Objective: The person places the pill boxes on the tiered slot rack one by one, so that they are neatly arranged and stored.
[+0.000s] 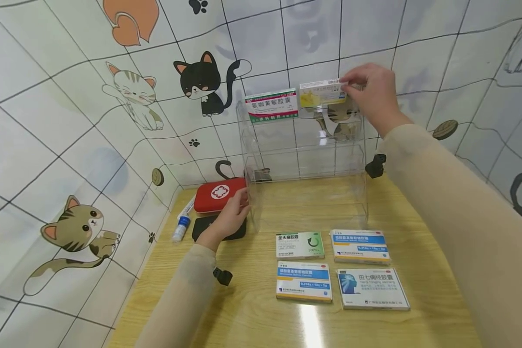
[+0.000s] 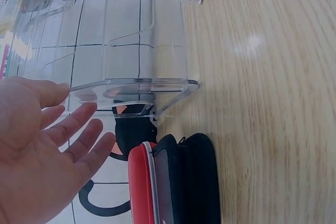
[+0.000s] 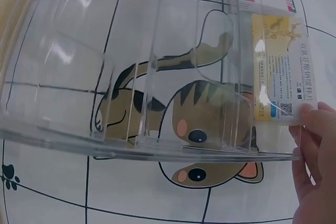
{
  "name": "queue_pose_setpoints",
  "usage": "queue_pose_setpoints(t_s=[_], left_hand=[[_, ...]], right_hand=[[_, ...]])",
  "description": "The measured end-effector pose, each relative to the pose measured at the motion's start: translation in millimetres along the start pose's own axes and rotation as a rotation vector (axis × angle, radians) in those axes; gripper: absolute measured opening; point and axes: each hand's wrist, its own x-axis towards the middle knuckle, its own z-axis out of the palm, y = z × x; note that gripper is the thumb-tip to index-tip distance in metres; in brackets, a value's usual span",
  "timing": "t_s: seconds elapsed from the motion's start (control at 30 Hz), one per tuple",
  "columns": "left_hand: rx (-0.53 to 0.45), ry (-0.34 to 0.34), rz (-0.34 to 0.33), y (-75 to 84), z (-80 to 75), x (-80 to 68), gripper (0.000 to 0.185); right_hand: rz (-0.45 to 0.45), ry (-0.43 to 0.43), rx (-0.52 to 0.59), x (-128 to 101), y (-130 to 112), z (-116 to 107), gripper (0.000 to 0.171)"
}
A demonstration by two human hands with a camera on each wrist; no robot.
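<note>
My right hand (image 1: pixel 371 94) pinches the right end of a yellow-and-white medicine box (image 1: pixel 321 95) between thumb and fingers. That box stands on the top tier of a clear acrylic stepped rack (image 1: pixel 304 166), just right of a white, red and green medicine box (image 1: pixel 273 105). In the right wrist view, the thumb of the right hand (image 3: pixel 317 145) overlaps the box's lower edge. Low at the rack's left side, my left hand (image 1: pixel 229 216) has its fingers loosely extended. The left wrist view shows the left hand's thumb (image 2: pixel 52 94) right at the rack's side panel.
In front of the rack lie a green-and-white box (image 1: pixel 299 245), two blue-and-white boxes (image 1: pixel 360 246) and a white box with a blue head picture (image 1: pixel 371 289). Left of it are a red case (image 1: pixel 213 195), a black case (image 1: pixel 202 226) and a small white bottle (image 1: pixel 181 229). Tiled-pattern wall (image 1: pixel 156 87) stands behind.
</note>
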Motion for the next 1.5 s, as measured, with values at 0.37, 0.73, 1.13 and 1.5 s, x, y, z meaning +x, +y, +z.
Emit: queue_pose_setpoints(t_s=[0.37,0.73,1.13,1.5], left_hand=[[-0.008,-0.007,-0.003,-2.1,6.3,-4.5,0.060],[-0.002,0.017,0.002,-2.3,9.3,-4.5,0.059],[-0.014,0.027,0.017,-4.2,12.0,-5.5,0.059],[-0.001,0.030,0.031,-6.5,6.0,-1.0,0.058]], right_hand=[[-0.116,-0.026,-0.037,-17,15,9,0.033],[-0.222,0.077,0.084,-89,41,-4,0.029],[-0.269,-0.076,-0.068,-197,107,0,0.037],[-0.158,-0.297,-0.100,-253,142,4,0.031]])
